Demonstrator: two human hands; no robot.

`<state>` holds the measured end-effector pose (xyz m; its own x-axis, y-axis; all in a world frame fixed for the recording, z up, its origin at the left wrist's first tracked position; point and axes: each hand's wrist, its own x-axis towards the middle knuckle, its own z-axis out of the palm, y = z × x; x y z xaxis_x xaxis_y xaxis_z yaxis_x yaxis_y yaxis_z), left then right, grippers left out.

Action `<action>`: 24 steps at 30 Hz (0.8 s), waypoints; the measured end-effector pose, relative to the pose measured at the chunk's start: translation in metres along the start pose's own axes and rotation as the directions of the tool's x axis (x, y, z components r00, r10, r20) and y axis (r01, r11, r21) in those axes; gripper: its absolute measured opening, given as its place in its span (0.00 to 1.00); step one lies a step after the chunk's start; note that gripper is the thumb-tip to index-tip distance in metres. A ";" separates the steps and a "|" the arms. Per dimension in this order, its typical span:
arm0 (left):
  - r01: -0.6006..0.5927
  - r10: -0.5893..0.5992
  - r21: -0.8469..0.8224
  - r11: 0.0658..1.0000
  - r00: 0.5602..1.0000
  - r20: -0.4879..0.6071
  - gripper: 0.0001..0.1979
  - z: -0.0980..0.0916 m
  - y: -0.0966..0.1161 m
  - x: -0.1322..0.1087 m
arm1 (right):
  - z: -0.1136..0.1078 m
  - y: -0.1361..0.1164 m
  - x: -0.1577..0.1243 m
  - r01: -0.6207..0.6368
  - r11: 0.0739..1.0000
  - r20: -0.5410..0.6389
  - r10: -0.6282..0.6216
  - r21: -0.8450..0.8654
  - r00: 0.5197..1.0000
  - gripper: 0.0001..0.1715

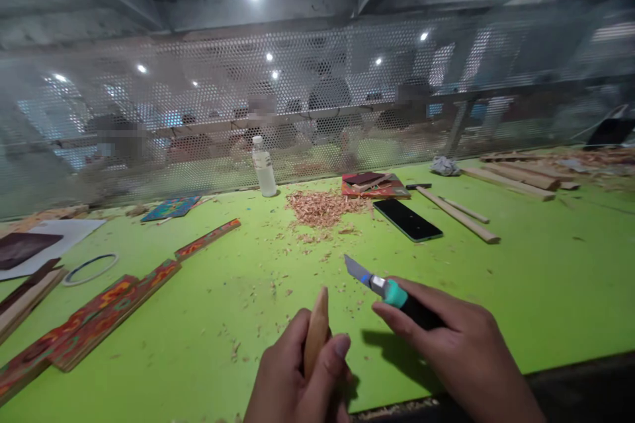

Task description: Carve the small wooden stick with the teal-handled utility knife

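Note:
My left hand (297,377) is closed round a short wooden stick (316,329) that points up and away, its tip rounded. My right hand (454,347) grips a utility knife (391,291) with a black and teal handle; its bare blade points left, a little beyond the stick's tip and apart from it. Both hands hover over the near edge of a bright green table (546,291). A heap of wood shavings (322,206) lies further back in the middle, with loose chips scattered towards me.
A black phone (407,219) lies right of the shavings, a plastic bottle (264,166) stands behind them. Long wooden sticks (459,215) lie at the right, patterned red strips (104,317) and a ring (90,268) at the left. A perforated screen closes the far side, with people behind it.

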<state>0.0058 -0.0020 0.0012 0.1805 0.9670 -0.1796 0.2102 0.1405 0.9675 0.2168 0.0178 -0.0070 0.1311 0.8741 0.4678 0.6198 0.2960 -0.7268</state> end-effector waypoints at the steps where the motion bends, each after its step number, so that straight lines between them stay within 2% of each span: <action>1: 0.016 -0.012 -0.071 0.997 0.998 0.055 0.28 -0.001 0.000 0.001 | 0.000 0.001 0.000 0.039 0.999 0.043 -0.040 0.019 0.998 0.16; 3: -0.020 0.029 -0.102 0.995 0.996 0.085 0.29 -0.004 -0.001 0.002 | 0.001 0.002 -0.001 0.132 0.991 0.166 -0.136 0.039 0.977 0.15; 6: -0.151 0.150 0.035 0.988 0.988 0.020 0.32 -0.007 -0.003 0.004 | 0.002 0.004 -0.002 0.245 0.969 0.341 -0.241 0.031 0.909 0.19; 8: -0.170 0.171 0.112 0.979 0.985 0.000 0.35 -0.007 -0.004 0.005 | 0.002 0.005 -0.001 0.274 0.962 0.401 -0.257 0.015 0.879 0.20; 11: -0.122 0.120 0.181 0.976 0.993 0.019 0.42 -0.005 -0.004 0.005 | 0.001 0.007 -0.002 0.283 0.959 0.405 -0.259 0.000 0.877 0.21; 13: -0.126 0.124 0.205 0.971 0.992 0.026 0.42 -0.004 -0.003 0.005 | 0.002 0.009 -0.004 0.298 0.955 0.367 -0.279 0.007 0.887 0.22; 18: -0.127 0.125 0.222 0.967 0.992 0.023 0.38 -0.003 0.003 0.005 | 0.003 0.012 -0.007 0.346 0.938 0.294 -0.330 -0.002 0.897 0.23; 24: -0.086 0.094 0.237 0.968 0.995 -0.020 0.28 0.000 0.010 0.004 | 0.003 0.012 -0.007 0.292 0.956 0.313 -0.269 -0.030 0.911 0.22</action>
<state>0.0085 0.0031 0.0098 0.1797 0.9801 -0.0846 0.4154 0.0023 0.9096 0.2206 0.0160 -0.0206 -0.2890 0.8373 0.4640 0.6542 0.5266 -0.5428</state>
